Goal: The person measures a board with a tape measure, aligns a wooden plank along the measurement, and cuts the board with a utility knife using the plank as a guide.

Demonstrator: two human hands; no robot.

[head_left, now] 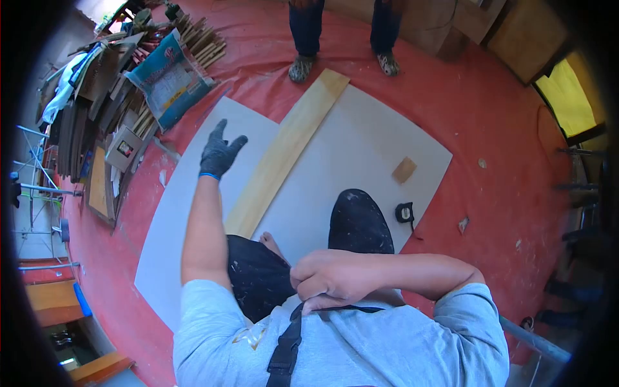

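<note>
My left hand [221, 151], in a dark grey glove, reaches out over a white sheet [174, 226] with its fingers apart and nothing in them. Just right of it, a long pale wooden board [284, 155] lies across the sheet. My right hand [332, 276] is bare and held at my waist, its fingers curled closed by a black strap [297, 322] with a buckle. The strap appears pinched there, though the fingers partly hide it. A tape measure [404, 213] and a small brown block [404, 170] rest on the sheet to the right.
A person stands at the far end, their shoes [300, 68] beside the board's end. Scrap wood [97, 97] and a teal bag [171, 84] are piled at the upper left. Red sheeting [477, 129] covers the floor. A metal pole [535, 340] is at lower right.
</note>
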